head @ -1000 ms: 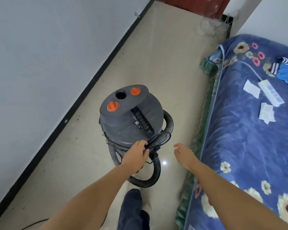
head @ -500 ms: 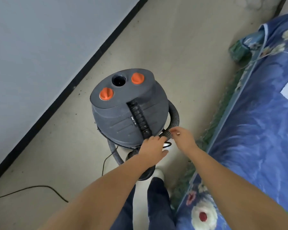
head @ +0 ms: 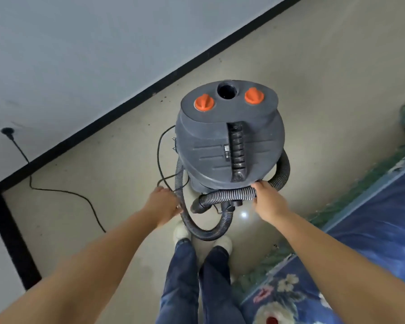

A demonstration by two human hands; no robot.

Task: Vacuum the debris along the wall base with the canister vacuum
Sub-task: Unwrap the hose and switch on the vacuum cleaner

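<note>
Since half a second ago the hands have parted: the left hand [head: 164, 203] has left the middle of the hose [head: 222, 196] and now grips its loop at the vacuum's left side, fingers curled round it. The right hand [head: 268, 202] grips the ribbed hose just below the vacuum [head: 229, 139], where before it only touched it. Both arms reach forward and down. The vacuum stands on the floor [head: 325, 85] between the wall base [head: 117, 111] and the bed [head: 384, 220], its cord [head: 63, 191] trailing left to a wall socket. Specks of debris [head: 165, 99] lie by the wall base.
</note>
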